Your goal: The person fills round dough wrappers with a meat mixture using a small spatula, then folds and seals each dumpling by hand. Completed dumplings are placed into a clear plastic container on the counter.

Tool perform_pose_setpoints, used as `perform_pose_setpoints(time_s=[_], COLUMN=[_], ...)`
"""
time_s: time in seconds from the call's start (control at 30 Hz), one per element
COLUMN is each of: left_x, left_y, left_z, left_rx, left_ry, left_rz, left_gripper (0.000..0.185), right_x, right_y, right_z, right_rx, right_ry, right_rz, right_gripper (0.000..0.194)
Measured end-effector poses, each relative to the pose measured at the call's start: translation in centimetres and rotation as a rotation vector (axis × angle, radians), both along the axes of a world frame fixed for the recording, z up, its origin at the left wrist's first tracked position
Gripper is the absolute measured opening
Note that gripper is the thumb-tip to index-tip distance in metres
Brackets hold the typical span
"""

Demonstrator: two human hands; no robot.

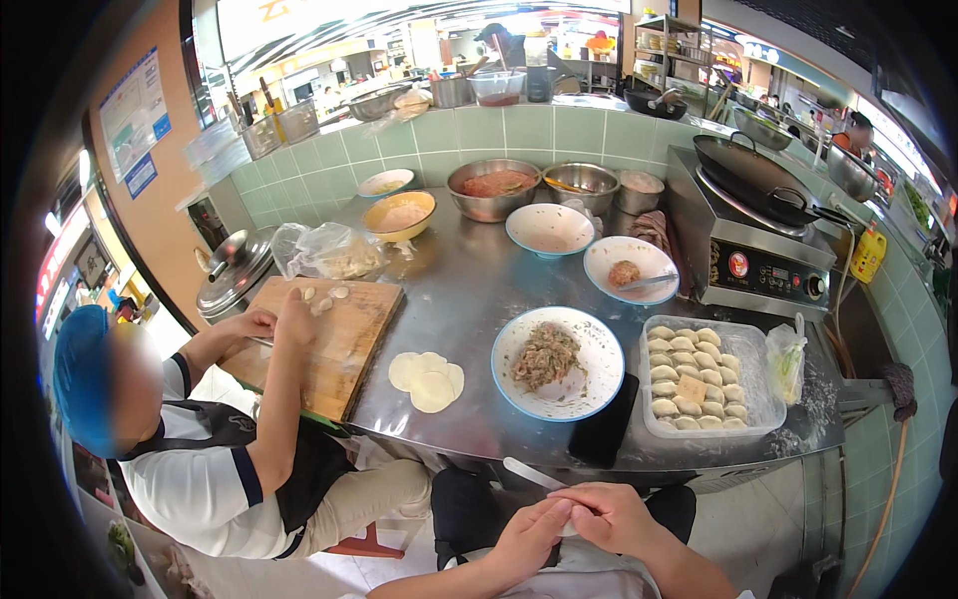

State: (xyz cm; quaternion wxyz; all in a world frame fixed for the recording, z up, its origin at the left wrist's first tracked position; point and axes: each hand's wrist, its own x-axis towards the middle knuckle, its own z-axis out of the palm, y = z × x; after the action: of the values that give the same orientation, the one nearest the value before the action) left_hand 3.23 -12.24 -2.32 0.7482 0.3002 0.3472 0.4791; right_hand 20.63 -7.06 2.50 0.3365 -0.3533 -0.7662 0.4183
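Observation:
My left hand [533, 530] and my right hand [612, 517] meet above my lap, pinching a pale dumpling [569, 528] that my fingers mostly hide. A flat filling spatula [525, 473] sticks out to the left from beneath my right hand's fingers. Beyond my hands, a white blue-rimmed bowl [602, 385] contains minced meat filling with green bits [550, 356]. Several round dough wrappers [426, 380] overlap on the steel table to its left. On the right, a clear plastic container [762, 389] holds rows of folded dumplings [692, 374], with a small tan card [691, 388] on top.
A co-worker [217, 479] sits at left, hands over a wooden cutting board [359, 359]. A black phone [606, 430] lies by the table's front edge. Bowls, including a steel one of meat [494, 208], stand at the back. An induction cooker [763, 277] bears a wok [748, 180].

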Motion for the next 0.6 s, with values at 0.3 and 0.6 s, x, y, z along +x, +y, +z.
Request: perform_pose_setpoints(time_s=[0.3,0.6], left_x=[0.8,0.2], left_y=[-0.2,0.2], left_z=[1.0,0.8], left_rx=[-0.061,0.068], left_ry=[0.017,0.039], left_rz=[0.005,-0.093], left_gripper=[0.041,0.041], right_x=[-0.4,1.0], right_y=[-0.5,-1.4], right_z=[0.3,0.3], right_rx=[0.044,0.142], right_ry=[-0.004,0.056], right_rz=[-0.103,-0.178], right_gripper=[0.028,0.03])
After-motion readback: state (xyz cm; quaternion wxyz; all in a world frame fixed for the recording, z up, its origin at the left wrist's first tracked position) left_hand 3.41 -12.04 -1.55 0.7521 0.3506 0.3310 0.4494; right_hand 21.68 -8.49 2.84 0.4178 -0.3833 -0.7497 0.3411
